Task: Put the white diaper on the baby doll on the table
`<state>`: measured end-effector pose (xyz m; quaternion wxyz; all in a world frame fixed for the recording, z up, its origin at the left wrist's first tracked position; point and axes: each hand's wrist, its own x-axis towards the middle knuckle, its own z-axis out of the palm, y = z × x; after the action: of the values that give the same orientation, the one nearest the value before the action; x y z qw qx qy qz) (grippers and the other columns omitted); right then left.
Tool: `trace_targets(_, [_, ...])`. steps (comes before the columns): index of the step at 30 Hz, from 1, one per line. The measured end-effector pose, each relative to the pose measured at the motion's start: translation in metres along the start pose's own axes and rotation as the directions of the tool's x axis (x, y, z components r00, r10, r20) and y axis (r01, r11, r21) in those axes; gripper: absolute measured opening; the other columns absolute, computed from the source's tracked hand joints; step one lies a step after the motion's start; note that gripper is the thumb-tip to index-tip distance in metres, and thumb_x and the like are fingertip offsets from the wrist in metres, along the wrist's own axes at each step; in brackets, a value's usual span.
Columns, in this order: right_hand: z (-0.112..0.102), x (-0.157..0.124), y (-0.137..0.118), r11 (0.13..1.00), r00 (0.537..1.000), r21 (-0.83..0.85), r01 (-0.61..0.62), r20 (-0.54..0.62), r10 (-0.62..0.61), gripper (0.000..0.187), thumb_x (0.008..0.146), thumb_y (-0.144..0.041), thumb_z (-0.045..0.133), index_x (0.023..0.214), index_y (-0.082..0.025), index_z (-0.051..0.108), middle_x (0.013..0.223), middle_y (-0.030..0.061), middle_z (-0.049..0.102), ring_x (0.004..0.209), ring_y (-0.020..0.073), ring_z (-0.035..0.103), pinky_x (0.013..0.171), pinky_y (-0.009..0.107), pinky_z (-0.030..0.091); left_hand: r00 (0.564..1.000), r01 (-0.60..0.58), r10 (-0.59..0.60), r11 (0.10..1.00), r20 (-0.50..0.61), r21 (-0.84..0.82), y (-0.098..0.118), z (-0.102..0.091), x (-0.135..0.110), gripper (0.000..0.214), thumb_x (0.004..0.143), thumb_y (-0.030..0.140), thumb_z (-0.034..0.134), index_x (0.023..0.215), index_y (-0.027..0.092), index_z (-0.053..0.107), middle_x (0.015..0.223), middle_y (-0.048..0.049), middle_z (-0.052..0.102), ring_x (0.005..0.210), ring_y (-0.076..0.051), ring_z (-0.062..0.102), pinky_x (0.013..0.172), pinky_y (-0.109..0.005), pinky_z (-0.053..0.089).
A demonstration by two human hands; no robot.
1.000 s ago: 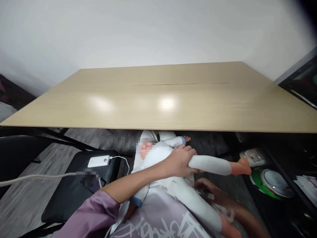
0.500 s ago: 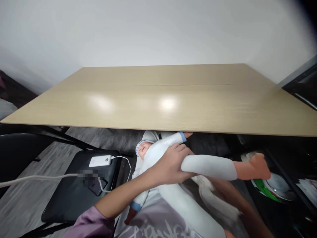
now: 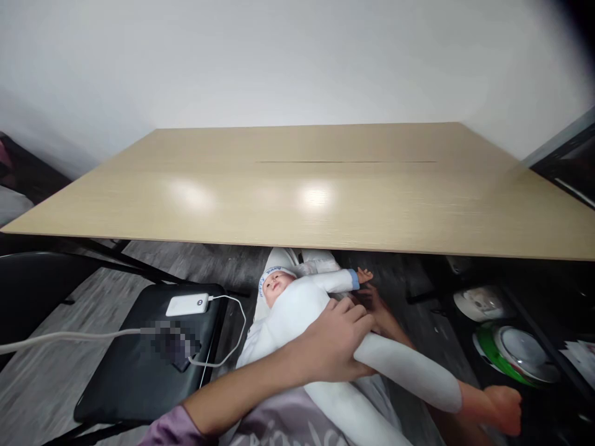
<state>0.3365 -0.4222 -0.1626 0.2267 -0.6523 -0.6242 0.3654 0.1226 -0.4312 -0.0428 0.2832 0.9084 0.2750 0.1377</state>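
Observation:
A baby doll (image 3: 297,303) in a white suit with blue cuffs and a lettered cap lies face up across my lap, under the table's front edge. My left hand (image 3: 341,337) is wrapped around the top of its leg (image 3: 409,365), which points right and ends in a bare foot. The doll's other leg (image 3: 348,409) runs down over my shirt. On the doll's far side my right hand (image 3: 372,300) is beside its hip, just below the doll's outstretched hand (image 3: 365,275). Most of my right fingers are hidden.
A bare wooden table (image 3: 279,217) stands ahead against a white wall. To the left, a black chair (image 3: 125,378) holds a white power bank (image 3: 187,304) with a cable and a blurred device. Round lidded items (image 3: 525,353) and papers (image 3: 581,359) lie on the dark right side.
The leg in my left hand has swung lower, towards me. My right hand has moved forward from beneath it to the doll's far side, and the loose whitish cloth there is out of sight.

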Motion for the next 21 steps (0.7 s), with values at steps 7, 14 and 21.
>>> trace_targets(7, [-0.028, -0.009, -0.009, 0.858, 0.826, -0.259, 0.443, -0.254, -0.503, 0.089, 0.096, -0.045, 0.07, 0.168, -0.029, 0.021, 0.167, 0.0146, 0.039, 0.152, 0.0352, 0.039, 0.125, 0.056, 0.035, 0.992, -0.12, 0.114, 0.987, 0.053, 0.111, -0.003, 0.005, -0.007, 0.048, 0.09, 0.049, 0.075, 0.129, 0.024, 0.063, 0.123, -0.0073, 0.064, 0.115, -0.03, 0.052, 0.092, -0.041, 0.042])
trace_targets(14, [-0.016, 0.048, -0.07, 0.753, 0.842, -0.381, 0.537, 0.296, -0.45, 0.049, 0.096, -0.027, 0.062, 0.144, -0.018, 0.058, 0.137, 0.0156, 0.065, 0.125, 0.0325, 0.06, 0.108, 0.049, 0.046, 0.991, -0.137, 0.137, 0.989, 0.0, -0.05, 0.007, -0.011, -0.017, 0.046, 0.097, 0.046, 0.07, 0.139, 0.028, 0.062, 0.129, -0.0056, 0.066, 0.125, -0.029, 0.052, 0.112, -0.044, 0.041])
trace_targets(21, [-0.012, 0.051, -0.116, 0.691, 0.744, -0.279, 0.667, 0.309, -0.593, 0.028, 0.1, -0.026, 0.057, 0.125, -0.016, 0.063, 0.12, 0.0121, 0.07, 0.116, 0.0283, 0.063, 0.105, 0.041, 0.047, 0.693, 0.229, -0.395, 0.914, -0.603, -0.335, -0.014, 0.018, -0.134, 0.026, 0.105, 0.027, 0.052, 0.13, 0.031, 0.047, 0.136, -0.0107, 0.054, 0.132, -0.025, 0.053, 0.114, -0.048, 0.045])
